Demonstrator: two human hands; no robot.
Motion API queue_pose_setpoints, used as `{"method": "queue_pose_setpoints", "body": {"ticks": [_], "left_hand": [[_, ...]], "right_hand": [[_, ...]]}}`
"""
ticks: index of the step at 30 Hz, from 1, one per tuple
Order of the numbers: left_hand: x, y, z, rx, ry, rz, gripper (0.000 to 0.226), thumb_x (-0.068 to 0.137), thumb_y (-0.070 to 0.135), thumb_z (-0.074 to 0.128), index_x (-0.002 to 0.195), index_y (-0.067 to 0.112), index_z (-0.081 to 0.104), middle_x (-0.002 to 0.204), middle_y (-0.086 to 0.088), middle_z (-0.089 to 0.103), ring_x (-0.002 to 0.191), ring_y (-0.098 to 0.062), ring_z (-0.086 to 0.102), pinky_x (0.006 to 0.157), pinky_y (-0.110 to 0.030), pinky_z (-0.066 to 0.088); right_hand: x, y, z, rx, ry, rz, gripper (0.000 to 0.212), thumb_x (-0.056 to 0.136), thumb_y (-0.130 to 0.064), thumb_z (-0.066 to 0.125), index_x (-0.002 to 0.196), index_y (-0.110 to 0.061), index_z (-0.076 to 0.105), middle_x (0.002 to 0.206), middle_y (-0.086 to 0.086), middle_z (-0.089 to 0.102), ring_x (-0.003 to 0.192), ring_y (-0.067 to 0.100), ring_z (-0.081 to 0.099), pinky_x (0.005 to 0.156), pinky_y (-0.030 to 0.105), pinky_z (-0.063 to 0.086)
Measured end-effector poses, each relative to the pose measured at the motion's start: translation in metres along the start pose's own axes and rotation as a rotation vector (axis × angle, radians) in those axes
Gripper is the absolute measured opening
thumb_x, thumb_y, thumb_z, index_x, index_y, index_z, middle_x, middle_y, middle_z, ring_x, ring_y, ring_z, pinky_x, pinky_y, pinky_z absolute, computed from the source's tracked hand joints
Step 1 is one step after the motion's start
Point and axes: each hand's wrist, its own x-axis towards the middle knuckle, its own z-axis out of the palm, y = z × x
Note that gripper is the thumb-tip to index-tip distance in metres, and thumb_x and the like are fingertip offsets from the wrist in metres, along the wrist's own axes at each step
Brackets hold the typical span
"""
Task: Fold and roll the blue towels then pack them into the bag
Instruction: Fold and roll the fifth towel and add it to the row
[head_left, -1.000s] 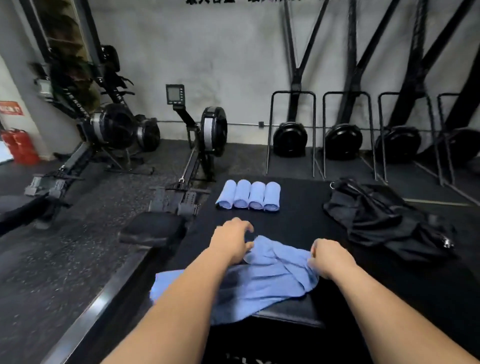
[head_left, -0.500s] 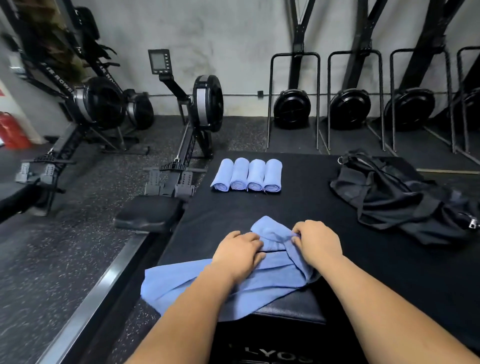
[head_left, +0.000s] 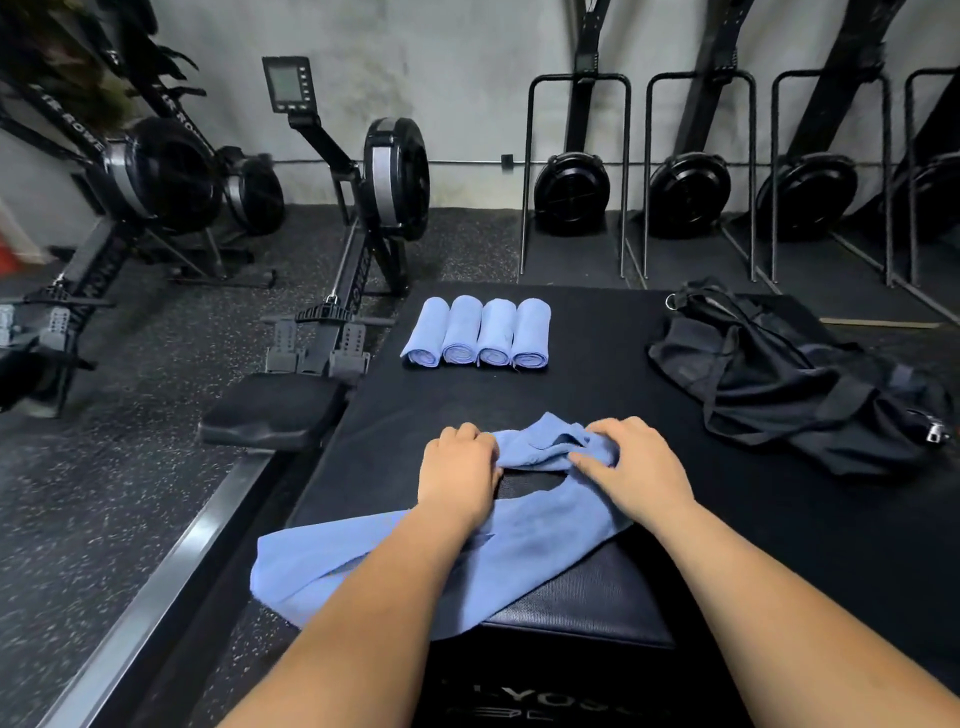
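Both hands on a loose blue towel (head_left: 524, 551) at the near end of a black mat (head_left: 597, 395). Left hand (head_left: 460, 475) has its fingers curled down over the towel's far edge, gripping the cloth. Right hand (head_left: 636, 467) pinches a bunched fold of the same towel, thumb and fingers curled around it. The two hands sit close together, towel edge raised and crumpled between them. The rest of the towel trails flat toward the near left, one corner hanging past the mat's edge over the speckled floor (head_left: 104, 493).

Four rolled blue towels (head_left: 478, 332) lie side by side, touching, at the far side of the mat, well apart from the hands. A black bag (head_left: 789, 379) lies slumped on the mat's far right, straps loose, zipper pull at its right end.

Rowing machine (head_left: 358, 208) stands left of the mat; more machines line the back wall.
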Motion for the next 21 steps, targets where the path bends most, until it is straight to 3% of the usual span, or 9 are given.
{"method": "queue_pose_setpoints", "body": {"ticks": [3,8,12,15,19,21], "left_hand": [[0.006,0.002,-0.005,-0.006,0.068,-0.069,0.014,0.105,0.034,0.051,0.113,0.026,0.060,0.115,0.002,0.064,0.105,-0.026,0.055,0.080,-0.037,0.037],[0.038,-0.007,-0.044,-0.187,0.452,-0.182,0.010,0.101,0.028,0.057,0.108,0.027,0.064,0.101,-0.002,0.069,0.097,-0.031,0.059,0.079,-0.043,0.040],[0.070,-0.005,-0.077,-0.340,0.619,-0.233,0.027,0.093,0.017,0.064,0.120,0.023,0.064,0.114,-0.007,0.059,0.101,-0.031,0.057,0.080,-0.043,0.040],[0.067,-0.001,-0.069,-0.209,0.552,-0.093,0.033,0.086,0.011,0.068,0.117,0.021,0.067,0.113,-0.009,0.058,0.093,-0.035,0.059,0.072,-0.041,0.040],[0.030,0.008,-0.013,-0.136,0.110,0.221,0.028,0.093,0.029,0.059,0.119,0.028,0.068,0.120,0.001,0.065,0.109,-0.029,0.062,0.089,-0.042,0.048],[0.015,0.012,0.012,-0.201,0.006,0.295,0.038,0.094,0.040,0.048,0.123,0.025,0.067,0.127,0.002,0.065,0.118,-0.028,0.062,0.098,-0.041,0.050]], "right_hand": [[0.005,-0.001,0.001,0.010,0.057,0.030,0.010,0.093,-0.044,0.069,0.096,-0.035,0.067,0.096,-0.012,0.062,0.097,0.018,0.061,0.077,0.037,0.051],[0.031,0.001,-0.021,0.516,0.361,0.245,0.012,0.099,-0.032,0.065,0.097,-0.020,0.067,0.083,-0.009,0.070,0.089,0.021,0.067,0.079,0.033,0.046],[0.054,0.005,-0.040,0.548,0.362,0.412,0.014,0.097,-0.029,0.064,0.108,-0.020,0.066,0.108,0.006,0.073,0.108,0.031,0.067,0.093,0.039,0.049],[0.044,0.010,-0.037,0.179,0.190,0.436,0.045,0.098,-0.030,0.064,0.139,-0.017,0.051,0.134,0.017,0.059,0.123,0.040,0.055,0.094,0.044,0.047],[0.013,0.014,-0.001,-0.234,0.151,0.020,0.033,0.096,-0.039,0.064,0.127,-0.029,0.064,0.128,0.002,0.056,0.116,0.029,0.051,0.089,0.044,0.052],[0.003,0.016,0.018,-0.298,0.056,-0.117,0.031,0.097,-0.046,0.061,0.124,-0.032,0.067,0.126,-0.004,0.060,0.116,0.025,0.054,0.088,0.042,0.051]]}}
